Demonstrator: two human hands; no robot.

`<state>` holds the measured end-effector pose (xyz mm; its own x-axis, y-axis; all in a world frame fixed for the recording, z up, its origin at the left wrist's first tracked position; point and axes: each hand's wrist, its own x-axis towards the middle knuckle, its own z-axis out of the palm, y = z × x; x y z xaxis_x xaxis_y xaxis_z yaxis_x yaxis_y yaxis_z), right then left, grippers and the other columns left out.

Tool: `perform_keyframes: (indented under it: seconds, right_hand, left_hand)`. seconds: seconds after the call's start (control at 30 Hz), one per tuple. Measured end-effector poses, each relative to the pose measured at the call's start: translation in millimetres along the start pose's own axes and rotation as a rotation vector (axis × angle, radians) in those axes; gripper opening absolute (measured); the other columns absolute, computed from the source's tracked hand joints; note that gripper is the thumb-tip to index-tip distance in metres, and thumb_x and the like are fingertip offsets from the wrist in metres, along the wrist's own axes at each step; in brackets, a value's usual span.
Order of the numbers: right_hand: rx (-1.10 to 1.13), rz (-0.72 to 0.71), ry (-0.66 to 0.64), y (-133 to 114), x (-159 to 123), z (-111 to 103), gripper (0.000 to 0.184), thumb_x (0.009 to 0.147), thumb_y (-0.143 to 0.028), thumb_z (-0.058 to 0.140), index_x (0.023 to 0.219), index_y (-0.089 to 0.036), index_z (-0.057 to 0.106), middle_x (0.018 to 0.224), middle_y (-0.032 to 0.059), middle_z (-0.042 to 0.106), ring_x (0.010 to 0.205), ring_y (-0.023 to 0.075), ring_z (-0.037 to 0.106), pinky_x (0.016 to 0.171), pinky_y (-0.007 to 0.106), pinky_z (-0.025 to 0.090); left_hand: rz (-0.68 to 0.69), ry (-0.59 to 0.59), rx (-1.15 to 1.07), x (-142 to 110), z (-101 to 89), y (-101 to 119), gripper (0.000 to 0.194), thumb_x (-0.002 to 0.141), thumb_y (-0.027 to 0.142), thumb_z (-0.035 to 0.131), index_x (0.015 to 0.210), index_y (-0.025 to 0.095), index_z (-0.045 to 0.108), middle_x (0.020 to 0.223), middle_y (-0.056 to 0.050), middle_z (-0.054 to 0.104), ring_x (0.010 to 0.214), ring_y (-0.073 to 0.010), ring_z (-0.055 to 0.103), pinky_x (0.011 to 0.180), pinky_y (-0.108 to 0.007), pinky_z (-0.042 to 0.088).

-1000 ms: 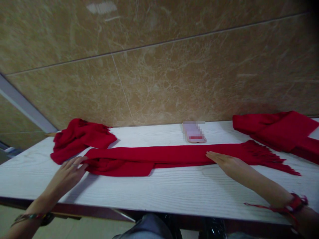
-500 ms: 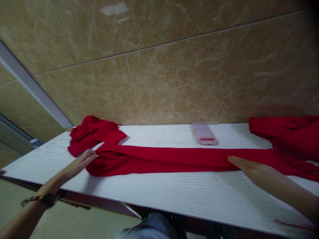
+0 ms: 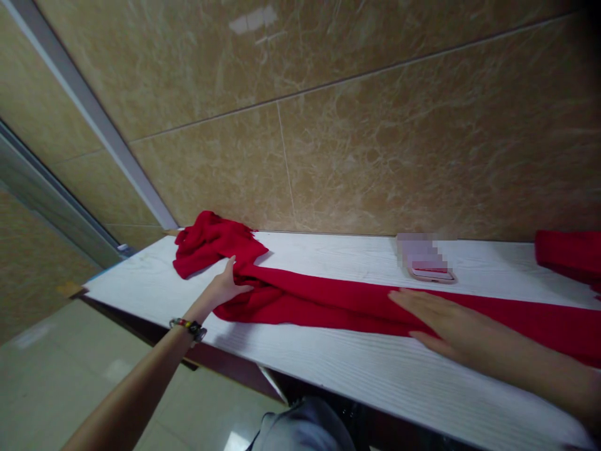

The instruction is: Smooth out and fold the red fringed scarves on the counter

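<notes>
The long red scarf [image 3: 314, 304] lies on the white table [image 3: 338, 357], folded and bunchy at its left end. The left hand [image 3: 224, 285] is at that end, thumb apart from the fingers, but I can't tell if it grips the cloth. The right hand [image 3: 434, 319] is flat on or just over the scarf, fingers straight and holding nothing. A phone [image 3: 425, 255] is behind the scarf, by the wall [image 3: 375, 156]. A red heap [image 3: 213, 241] sits behind the left hand.

A bracelet [image 3: 186, 326] (multicoloured, partly dark) rings the left wrist [image 3: 198, 309].
</notes>
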<state>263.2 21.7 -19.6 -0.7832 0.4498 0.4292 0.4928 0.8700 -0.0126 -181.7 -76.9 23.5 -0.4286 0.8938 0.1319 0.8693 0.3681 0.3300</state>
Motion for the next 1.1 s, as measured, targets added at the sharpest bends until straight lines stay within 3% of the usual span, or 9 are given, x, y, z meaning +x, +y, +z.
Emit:
perform_keyframes:
  seconds: [0.1,0.2,0.37,0.57,0.7,0.8,0.9,1.0,1.1]
  right_hand:
    - [0.056,-0.168,-0.109,-57.3,62.8,8.5,0.047,0.081,-0.022,0.046,0.125,-0.007,0.046,0.127,0.0153,0.049,0.115,0.0222,0.046,0.097,0.034,0.04]
    - [0.108,-0.235,-0.153,-77.1,84.6,28.8,0.048,0.084,-0.025,0.046,0.127,-0.005,0.043,0.129,0.0173,0.046,0.119,0.0237,0.042,0.099,0.038,0.037]
    - [0.14,-0.263,-0.097,-67.7,71.1,57.0,0.042,0.088,-0.019,0.036,0.128,-0.011,0.042,0.131,0.0121,0.044,0.123,0.0201,0.037,0.101,0.041,0.033]
    - [0.207,-0.208,-0.087,-67.9,69.1,56.0,0.042,0.088,-0.023,0.038,0.128,-0.014,0.043,0.13,0.0102,0.046,0.121,0.0194,0.04,0.101,0.041,0.034]
    - [0.258,-0.169,-0.062,-68.0,69.1,56.5,0.041,0.088,-0.029,0.041,0.127,-0.016,0.045,0.127,0.0093,0.049,0.119,0.0194,0.042,0.101,0.04,0.035]
    - [0.255,-0.169,-0.046,-66.8,67.3,59.2,0.041,0.088,-0.029,0.04,0.126,-0.015,0.046,0.126,0.0094,0.05,0.119,0.0192,0.043,0.101,0.039,0.035]
    - [0.225,-0.176,-0.041,-66.7,66.8,60.1,0.04,0.088,-0.026,0.04,0.125,-0.013,0.047,0.126,0.0099,0.05,0.118,0.0197,0.043,0.1,0.04,0.036]
    - [0.208,-0.181,-0.047,-67.6,68.0,58.9,0.039,0.087,-0.022,0.039,0.124,-0.014,0.048,0.126,0.0094,0.05,0.118,0.0195,0.044,0.1,0.04,0.037]
    - [0.217,-0.182,-0.05,-68.1,68.7,58.2,0.039,0.086,-0.021,0.04,0.123,-0.015,0.049,0.125,0.0096,0.051,0.117,0.0201,0.045,0.099,0.04,0.038]
  left_hand:
    - [-0.013,0.042,0.076,-1.2,1.3,1.9,0.075,0.068,0.036,0.061,0.131,0.012,0.027,0.109,-0.016,0.06,0.097,-0.0269,0.059,0.076,-0.032,0.044]
    - [-0.045,0.045,0.145,-2.3,-5.3,-4.0,0.073,0.071,0.031,0.059,0.133,0.013,0.024,0.089,-0.01,0.067,0.085,-0.0242,0.063,0.069,-0.029,0.045]
    - [-0.099,0.114,0.385,-9.6,-23.1,-19.6,0.06,0.078,0.029,0.049,0.133,0.019,0.027,0.09,-0.009,0.065,0.084,-0.0242,0.063,0.067,-0.03,0.045]
    - [-0.3,0.085,0.548,-17.9,-45.2,-62.8,0.05,0.077,0.022,0.036,0.125,0.009,0.039,0.095,-0.021,0.061,0.084,-0.0355,0.061,0.063,-0.043,0.046]
    - [-0.186,-0.028,0.452,-4.7,-48.5,-83.6,0.047,0.072,0.021,0.042,0.117,0.011,0.049,0.099,-0.012,0.064,0.092,-0.025,0.06,0.076,-0.032,0.046]
    - [-0.055,-0.085,0.369,11.6,-43.8,-81.4,0.045,0.073,0.026,0.043,0.117,0.017,0.051,0.11,-0.005,0.062,0.096,-0.0183,0.058,0.078,-0.024,0.045]
    - [-0.011,-0.097,0.346,25.5,-41.1,-73.0,0.036,0.069,0.029,0.05,0.103,0.022,0.06,0.098,-0.001,0.066,0.087,-0.0189,0.061,0.074,-0.024,0.046]
    - [-0.078,-0.03,0.39,31.8,-47.8,-72.9,0.023,0.066,0.024,0.053,0.086,0.021,0.065,0.086,-0.004,0.068,0.082,-0.0219,0.062,0.07,-0.027,0.046]
    - [-0.233,0.125,0.46,28.8,-62.5,-88.6,0.03,0.072,0.023,0.045,0.097,0.014,0.061,0.096,-0.015,0.064,0.087,-0.0295,0.06,0.067,-0.035,0.046]
